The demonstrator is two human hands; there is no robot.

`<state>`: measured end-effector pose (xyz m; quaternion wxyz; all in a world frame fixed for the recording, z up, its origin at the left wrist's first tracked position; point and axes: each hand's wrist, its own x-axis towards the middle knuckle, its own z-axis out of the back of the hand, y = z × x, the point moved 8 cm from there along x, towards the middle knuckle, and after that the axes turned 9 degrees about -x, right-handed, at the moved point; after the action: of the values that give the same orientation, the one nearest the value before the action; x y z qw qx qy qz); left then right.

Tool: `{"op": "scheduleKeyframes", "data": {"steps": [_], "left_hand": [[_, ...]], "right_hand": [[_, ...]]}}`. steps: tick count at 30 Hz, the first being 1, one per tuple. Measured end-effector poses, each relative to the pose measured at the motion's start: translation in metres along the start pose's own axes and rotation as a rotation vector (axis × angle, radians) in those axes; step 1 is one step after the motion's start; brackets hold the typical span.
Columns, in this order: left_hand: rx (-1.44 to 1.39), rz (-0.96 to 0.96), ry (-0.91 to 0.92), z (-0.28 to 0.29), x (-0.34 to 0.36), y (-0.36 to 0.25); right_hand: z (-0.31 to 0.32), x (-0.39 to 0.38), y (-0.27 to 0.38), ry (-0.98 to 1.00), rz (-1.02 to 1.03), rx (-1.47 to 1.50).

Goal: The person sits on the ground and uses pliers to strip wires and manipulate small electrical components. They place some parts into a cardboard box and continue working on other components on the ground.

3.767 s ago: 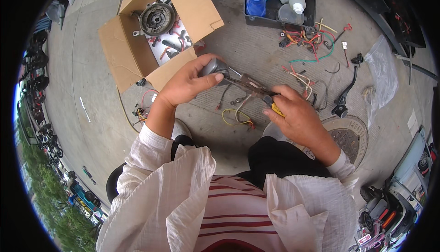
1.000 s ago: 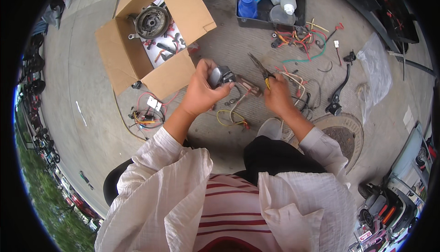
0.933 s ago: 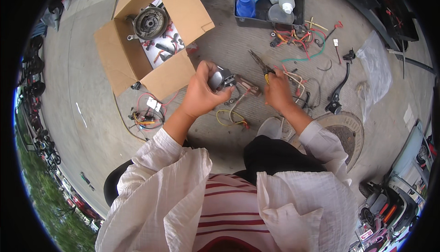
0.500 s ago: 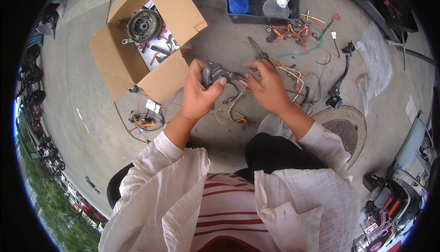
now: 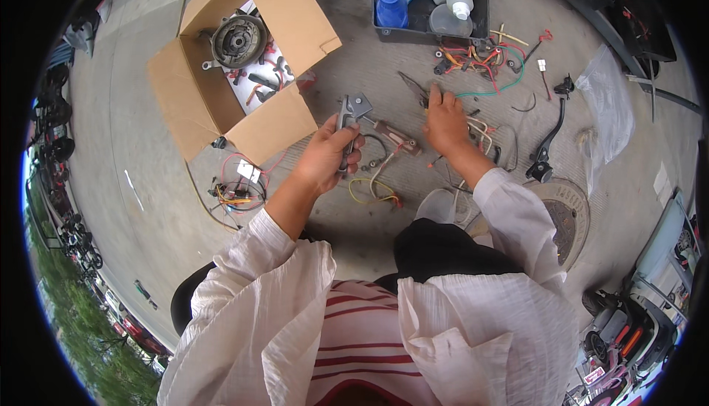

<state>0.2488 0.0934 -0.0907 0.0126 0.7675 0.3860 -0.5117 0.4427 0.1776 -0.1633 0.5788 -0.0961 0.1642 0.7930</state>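
My left hand (image 5: 329,153) is closed around a grey metal part (image 5: 354,107), raised upright with a squarish end at the top, just in front of the cardboard box. To its right, my right hand (image 5: 447,121) has curled fingers on the pliers (image 5: 411,83), whose handles it mostly covers. Between the hands a dull brown metal piece (image 5: 395,135) with a pale cable lies on the concrete, beside a yellow wire loop (image 5: 362,192) and other loose wires (image 5: 484,129).
The open cardboard box (image 5: 177,96) holds a round metal housing (image 5: 240,40) and small parts. A black bin (image 5: 391,33) has tubes and bottles. Wire bundles (image 5: 480,62), a black lever (image 5: 554,125), a plastic bag (image 5: 605,110) and a manhole cover (image 5: 565,221) surround my feet. Vehicles line both edges.
Since half a second ago, my left hand has turned the grey part upright. My right hand has moved away from it, forward and to the right, over the pliers.
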Motion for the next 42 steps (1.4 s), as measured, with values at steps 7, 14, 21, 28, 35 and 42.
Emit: {"op": "scheduleKeyframes", "data": {"steps": [7, 14, 21, 28, 35, 42], "left_hand": [[0.115, -0.005, -0.188, 0.008, 0.0, -0.004], [0.322, -0.15, -0.285, 0.001, 0.003, -0.011], [0.195, -0.131, -0.246, -0.008, -0.011, -0.016], [0.183, -0.194, -0.189, -0.015, -0.008, -0.019], [0.104, -0.21, -0.071, -0.03, -0.012, -0.026], [-0.051, -0.195, 0.098, -0.028, -0.009, -0.029]], "right_hand": [[0.034, -0.038, 0.015, 0.195, -0.07, 0.91], [0.087, -0.069, 0.052, -0.103, 0.178, 0.6], [0.179, -0.081, 0.038, -0.527, 0.173, 0.907], [0.141, -0.065, 0.049, -0.172, 0.168, 0.477], [0.123, -0.074, 0.03, -0.424, 0.127, 0.673], [0.014, -0.048, -0.013, -0.003, -0.029, 0.062]]}}
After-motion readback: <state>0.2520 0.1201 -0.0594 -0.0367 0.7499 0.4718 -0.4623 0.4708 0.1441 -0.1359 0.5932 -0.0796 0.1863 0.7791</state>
